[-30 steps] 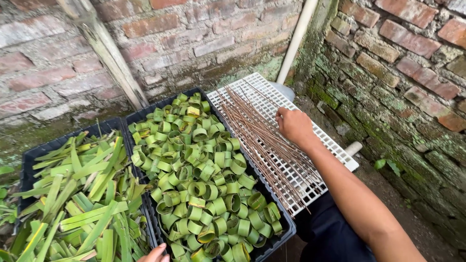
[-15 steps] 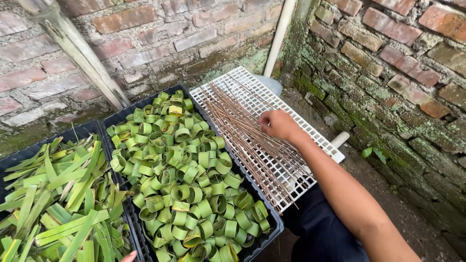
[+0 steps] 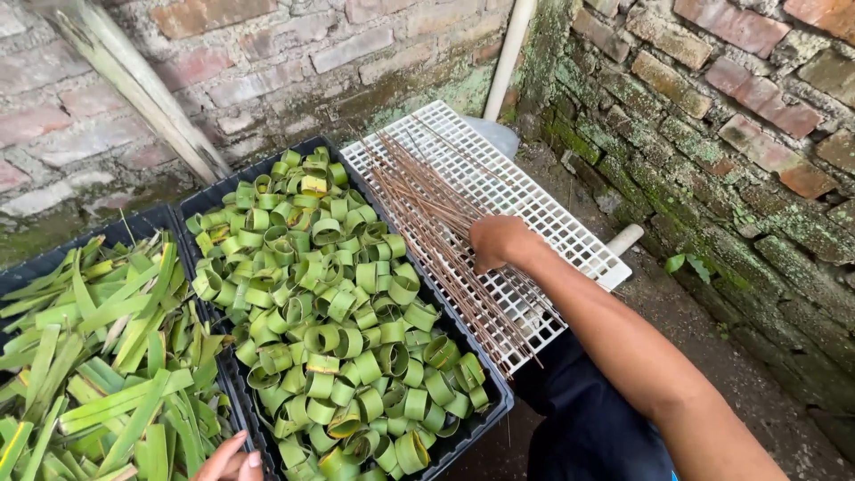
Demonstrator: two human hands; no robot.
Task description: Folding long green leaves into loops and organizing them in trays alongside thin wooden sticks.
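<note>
Brickwork (image 3: 267, 62) is enclosing the corner from 9 o'clock round to 3 o'clock, mossy and damp-looking at its foot.

Crate (image 3: 209, 200), dark plastic, is sitting at centre, heaped to the rim with green leaf rings (image 3: 329, 338). Likely risk: rings at the 5 o'clock corner are crowding the rim and could tumble off if the crate is knocked.

Second crate (image 3: 53, 258), at 9 o'clock, touching the first, is holding flat green leaf strips (image 3: 98, 365).

White grid panel (image 3: 499, 178), at 1 o'clock, is lying tilted, 1 long edge against the centre crate, its far corner by a white pipe (image 3: 512, 53). Judged unsteady: pressure from the arm could tip or slide it.

Thin brown sticks (image 3: 427, 223), 1 loose sheaf, are lying lengthwise along the panel's crate-side edge. They could roll off or slip through the grid openings.

Right hand (image 3: 499, 242) is resting on the sticks, fingers curled under; whether it is gripping any cannot be told.

Left hand (image 3: 233, 460), at 6 o'clock, is showing fingertips only, beside the strips; grip cannot be told.
</note>
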